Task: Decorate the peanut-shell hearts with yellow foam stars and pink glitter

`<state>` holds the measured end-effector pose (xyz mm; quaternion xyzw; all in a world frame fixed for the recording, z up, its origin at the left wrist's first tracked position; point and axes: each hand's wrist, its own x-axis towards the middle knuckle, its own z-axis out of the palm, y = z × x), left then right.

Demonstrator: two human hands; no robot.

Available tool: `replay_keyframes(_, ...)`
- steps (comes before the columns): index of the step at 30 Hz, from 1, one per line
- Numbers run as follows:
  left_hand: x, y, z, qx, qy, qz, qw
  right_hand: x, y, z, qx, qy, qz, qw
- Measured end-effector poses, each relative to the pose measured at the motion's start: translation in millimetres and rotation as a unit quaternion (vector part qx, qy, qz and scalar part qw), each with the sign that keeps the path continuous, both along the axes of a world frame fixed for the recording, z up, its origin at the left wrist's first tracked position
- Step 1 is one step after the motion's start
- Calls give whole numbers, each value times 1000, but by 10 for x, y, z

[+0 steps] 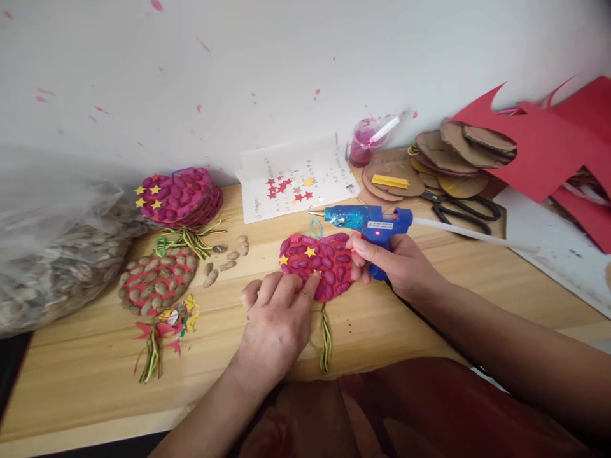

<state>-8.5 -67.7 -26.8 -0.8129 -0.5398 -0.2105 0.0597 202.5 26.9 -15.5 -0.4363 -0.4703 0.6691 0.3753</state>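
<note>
A magenta ornament (329,261) covered in painted peanut shells lies flat on the wooden table (405,305), with yellow stars on it and a green-yellow tassel below. My left hand (274,318) rests on the table at its lower left edge; the index finger presses a small yellow star onto the ornament and the other fingers are curled. My right hand (398,264) grips a blue hot glue gun (367,222) just above the ornament's right side. The nozzle points left and a white glue stick juts out to the right.
A stack of finished magenta ornaments (179,197), an unpainted one (157,280) and loose peanut shells (224,261) lie at left beside a plastic bag of shells (57,254). A paper with star stickers (296,178), a glitter cup (365,143), cardboard discs (458,152), scissors (465,210) and red paper (548,146) are behind.
</note>
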Motion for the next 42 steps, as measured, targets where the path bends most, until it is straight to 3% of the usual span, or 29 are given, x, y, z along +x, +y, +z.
replay_keyframes(7,-11,1,38,32,-15,19,999,8,13,-14,-4,0,10,1000)
replay_keyframes(16,13,24,20,17,-17,14,1000,2,7,-10,2,12,8,1000)
replay_keyframes(19,-39,10,53,16,-30,40,999,5,3,1,6,12,-1,1000)
replay_keyframes(24,-146,-105,94,-49,-193,56,978,35,32,9,36,6,-45,998)
replay_keyframes(27,-154,-233,119,-158,-343,84,922,51,63,-23,53,-6,-90,995)
replay_keyframes(29,-136,-314,148,-255,-461,128,840,56,82,-45,52,-26,-120,991)
replay_keyframes(31,-110,-376,190,-307,-576,176,737,58,94,-55,51,-53,-136,988)
replay_keyframes(33,-81,-412,237,-310,-662,209,649,61,101,-57,51,-78,-138,986)
replay_keyframes(35,-48,-420,281,-302,-716,226,587,69,102,-64,51,-88,-130,986)
replay_keyframes(38,4,-383,320,-298,-758,234,530,90,97,-102,45,-75,-113,990)
replay_keyframes(42,76,-276,315,-299,-787,246,481,106,104,-169,44,-70,-85,993)
